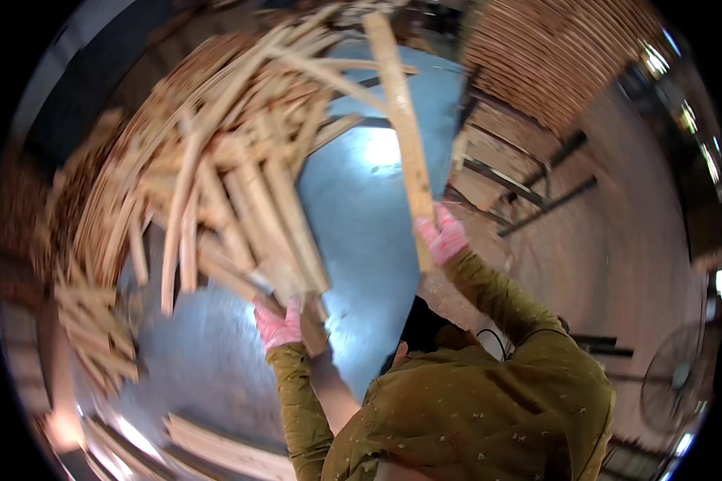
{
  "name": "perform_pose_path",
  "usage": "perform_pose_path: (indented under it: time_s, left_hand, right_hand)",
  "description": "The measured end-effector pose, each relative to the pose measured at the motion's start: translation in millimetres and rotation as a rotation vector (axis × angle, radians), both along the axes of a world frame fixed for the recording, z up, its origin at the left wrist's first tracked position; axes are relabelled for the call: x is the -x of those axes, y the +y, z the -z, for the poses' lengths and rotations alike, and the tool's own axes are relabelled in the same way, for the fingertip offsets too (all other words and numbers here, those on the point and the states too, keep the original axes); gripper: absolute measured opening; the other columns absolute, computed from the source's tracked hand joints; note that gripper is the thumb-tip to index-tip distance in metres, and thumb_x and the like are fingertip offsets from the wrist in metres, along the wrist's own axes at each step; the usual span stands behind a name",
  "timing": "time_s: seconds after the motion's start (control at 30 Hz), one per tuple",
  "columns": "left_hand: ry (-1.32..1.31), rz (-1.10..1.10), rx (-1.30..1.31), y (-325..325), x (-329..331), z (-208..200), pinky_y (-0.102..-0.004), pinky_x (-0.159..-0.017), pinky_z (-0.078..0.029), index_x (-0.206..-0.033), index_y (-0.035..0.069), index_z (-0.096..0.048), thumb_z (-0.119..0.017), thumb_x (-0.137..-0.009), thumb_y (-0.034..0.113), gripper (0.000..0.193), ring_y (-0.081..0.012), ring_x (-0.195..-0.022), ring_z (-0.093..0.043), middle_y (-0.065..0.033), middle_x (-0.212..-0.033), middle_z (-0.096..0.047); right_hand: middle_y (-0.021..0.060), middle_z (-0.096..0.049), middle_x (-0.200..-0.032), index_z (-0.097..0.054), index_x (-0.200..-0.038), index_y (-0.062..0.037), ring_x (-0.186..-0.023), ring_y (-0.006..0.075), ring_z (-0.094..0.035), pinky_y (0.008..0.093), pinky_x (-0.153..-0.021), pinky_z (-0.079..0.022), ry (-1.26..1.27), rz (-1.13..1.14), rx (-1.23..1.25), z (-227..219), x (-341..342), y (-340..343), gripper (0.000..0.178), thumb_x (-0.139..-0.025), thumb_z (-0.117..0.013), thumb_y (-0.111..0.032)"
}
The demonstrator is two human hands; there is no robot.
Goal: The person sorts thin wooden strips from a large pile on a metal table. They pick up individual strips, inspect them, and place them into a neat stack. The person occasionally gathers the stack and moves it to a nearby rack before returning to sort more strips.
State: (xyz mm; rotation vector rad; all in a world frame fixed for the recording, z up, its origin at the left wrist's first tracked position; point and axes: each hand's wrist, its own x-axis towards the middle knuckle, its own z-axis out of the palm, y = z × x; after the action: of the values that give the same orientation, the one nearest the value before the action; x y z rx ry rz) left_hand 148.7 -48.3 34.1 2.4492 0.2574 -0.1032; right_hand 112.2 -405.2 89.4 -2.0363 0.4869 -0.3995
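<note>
Both my hands wear pink-and-white gloves. My right hand (443,234) is closed round the lower part of a long, flat wooden board (401,112), which slants up and away over the right side of the blue-grey table (345,192). My left hand (278,322) is at the near end of a pile of wooden slats (257,192), with its thumb and fingers about a slat (237,275). Motion blurs the fingers somewhat. The slats lie criss-crossed, several with their ends pointing towards me.
A smaller stack of short wooden pieces (96,329) is at the table's left. More boards (225,445) lie near the lower left edge. Beyond the table's right side stand a dark metal frame (529,188) and a tall stack of slats (553,60). A fan (678,377) is at the far right.
</note>
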Motion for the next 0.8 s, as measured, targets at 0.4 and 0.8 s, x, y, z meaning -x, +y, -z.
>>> perform_pose_path:
  time_s: [0.4,0.8]
  left_hand:
    - [0.200,-0.393,-0.730,-113.6,-25.3,40.2,-0.0444,-0.109,-0.034,-0.153,0.008,-0.012,-0.060,-0.084,0.059,0.098,-0.0399,-0.134,-0.038,-0.0237,-0.149,-0.034]
    - [0.286,-0.668,0.404,-176.4,-77.3,23.3,-0.0394,-0.075,-0.057,-0.133,0.001,-0.041,-0.071,-0.080,0.007,0.061,-0.0265,-0.094,-0.064,-0.0155,-0.115,-0.062]
  right_hand:
    - [0.0226,-0.055,-0.131,-0.043,-0.139,-0.0054,-0.121,0.0386,-0.053,0.0433,-0.102,-0.041,0.848,0.520,0.068,209.8,-120.8,-463.9,0.060,-0.093,-0.048,-0.043]
    - [0.0209,-0.063,-0.114,-0.052,-0.127,-0.0022,-0.104,0.0307,-0.062,0.0400,-0.091,-0.051,0.577,0.406,0.283,278.4,-212.7,-517.1,0.036,-0.099,-0.045,-0.022]
